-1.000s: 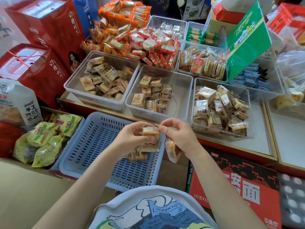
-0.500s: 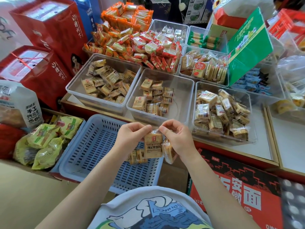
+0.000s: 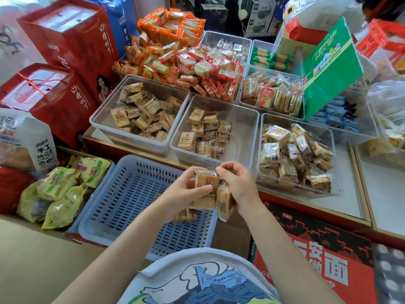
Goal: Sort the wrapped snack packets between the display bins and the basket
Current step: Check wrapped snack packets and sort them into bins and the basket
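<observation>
Snack packet, tan in a clear wrapper, is held upright between both hands over the near right corner of the blue basket; the left hand grips its left side with thumb across the front, while the right hand pinches its top edge and also holds a second packet against the palm. A few packets lie in the basket below. Just beyond, the middle clear bin holds similar packets, flanked by a fuller left bin and right bin
</observation>
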`<state>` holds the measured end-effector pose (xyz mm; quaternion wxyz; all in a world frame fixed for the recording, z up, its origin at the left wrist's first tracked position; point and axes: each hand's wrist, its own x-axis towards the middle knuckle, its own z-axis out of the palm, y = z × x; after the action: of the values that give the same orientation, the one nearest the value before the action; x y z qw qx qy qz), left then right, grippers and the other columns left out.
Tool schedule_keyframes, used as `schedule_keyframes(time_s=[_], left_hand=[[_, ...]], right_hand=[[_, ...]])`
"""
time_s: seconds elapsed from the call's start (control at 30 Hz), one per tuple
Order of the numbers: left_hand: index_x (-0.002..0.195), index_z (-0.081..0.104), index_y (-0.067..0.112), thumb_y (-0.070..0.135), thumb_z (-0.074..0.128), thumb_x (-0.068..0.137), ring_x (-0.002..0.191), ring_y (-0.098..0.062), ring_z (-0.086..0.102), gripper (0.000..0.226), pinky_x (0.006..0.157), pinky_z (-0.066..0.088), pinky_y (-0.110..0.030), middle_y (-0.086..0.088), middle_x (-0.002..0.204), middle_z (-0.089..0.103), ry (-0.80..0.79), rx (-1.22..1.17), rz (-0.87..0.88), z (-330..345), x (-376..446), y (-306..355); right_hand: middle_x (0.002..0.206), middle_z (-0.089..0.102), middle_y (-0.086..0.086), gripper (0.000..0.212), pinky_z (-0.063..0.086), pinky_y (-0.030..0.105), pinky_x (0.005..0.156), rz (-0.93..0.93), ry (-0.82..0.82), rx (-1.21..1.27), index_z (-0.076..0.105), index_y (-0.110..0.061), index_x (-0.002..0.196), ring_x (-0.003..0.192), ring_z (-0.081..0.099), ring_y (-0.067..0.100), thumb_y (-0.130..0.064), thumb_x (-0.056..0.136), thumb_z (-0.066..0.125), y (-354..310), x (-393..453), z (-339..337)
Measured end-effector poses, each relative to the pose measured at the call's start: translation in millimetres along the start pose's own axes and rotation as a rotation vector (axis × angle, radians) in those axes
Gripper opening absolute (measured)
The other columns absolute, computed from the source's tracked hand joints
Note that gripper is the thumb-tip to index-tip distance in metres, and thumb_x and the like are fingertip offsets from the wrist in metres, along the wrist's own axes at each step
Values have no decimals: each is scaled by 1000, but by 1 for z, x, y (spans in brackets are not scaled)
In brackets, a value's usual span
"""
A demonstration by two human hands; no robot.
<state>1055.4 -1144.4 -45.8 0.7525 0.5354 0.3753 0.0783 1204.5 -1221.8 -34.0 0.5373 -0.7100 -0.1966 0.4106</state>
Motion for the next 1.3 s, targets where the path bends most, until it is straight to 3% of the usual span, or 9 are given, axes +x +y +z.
schedule_keyframes(time_s=[0.17,0.37,0.47,0.57,0.67,0.93,1.03,1.2,1.3], left_hand=[[125,53,28,23,68,97,106,-25,72,32,90,60,-53,-9,116,72,153,1,16,-4,6,-7],[135,36,29,38,85,78,104,-6,66,75,80,59,-22,6,117,62,116,292,96,0,9,-11],[128,41,28,31,86,80,98,-7,66,65,65,56,-16,3,113,63,238,235,105,-3,12,-11],[122,48,30,37,89,72,99,-16,71,65,74,63,-31,-5,113,68,262,92,95,-15,12,-14],[121,51,30,44,90,58,98,-20,74,75,80,63,-42,-8,112,71,215,26,95,-22,8,-16],[124,51,27,29,93,62,99,-21,74,75,77,63,-40,-10,114,71,131,16,111,-30,9,-12],[125,49,27,28,96,64,99,-22,74,77,78,63,-39,-11,116,69,95,42,114,-38,12,-9],[120,47,35,21,91,74,91,-9,73,65,73,61,-29,-5,112,68,55,206,122,-42,15,-2],[121,51,36,34,92,72,95,-8,73,64,76,62,-29,1,111,70,-3,296,89,-42,20,-1]], right_hand=[[102,65,15,18,52,44,87,238,59,-46,61,-15,102,91,61,25,-32,102,54,3,5,8],[98,66,12,34,60,47,80,400,66,137,57,-12,109,89,68,25,-44,106,45,-10,4,26],[104,67,15,27,61,44,80,362,-77,263,53,-6,120,93,69,25,-28,105,51,-10,1,34],[93,66,10,14,56,32,69,281,-162,225,57,-3,111,84,65,18,-13,102,52,-10,0,29],[88,68,5,7,54,27,64,208,-188,92,63,-9,98,83,65,15,-12,101,58,-12,2,23],[79,74,1,8,57,29,75,-36,-109,-171,75,-16,84,74,67,12,-15,92,74,-11,8,14],[74,72,0,8,53,25,65,-47,-121,-91,75,-12,86,63,61,10,-14,93,72,-11,7,16],[84,71,13,10,51,29,68,55,-124,60,72,-10,88,58,56,12,-12,96,68,-13,9,23],[80,69,9,7,51,22,58,95,-98,255,69,-6,89,54,52,11,-7,95,67,-18,11,26]])
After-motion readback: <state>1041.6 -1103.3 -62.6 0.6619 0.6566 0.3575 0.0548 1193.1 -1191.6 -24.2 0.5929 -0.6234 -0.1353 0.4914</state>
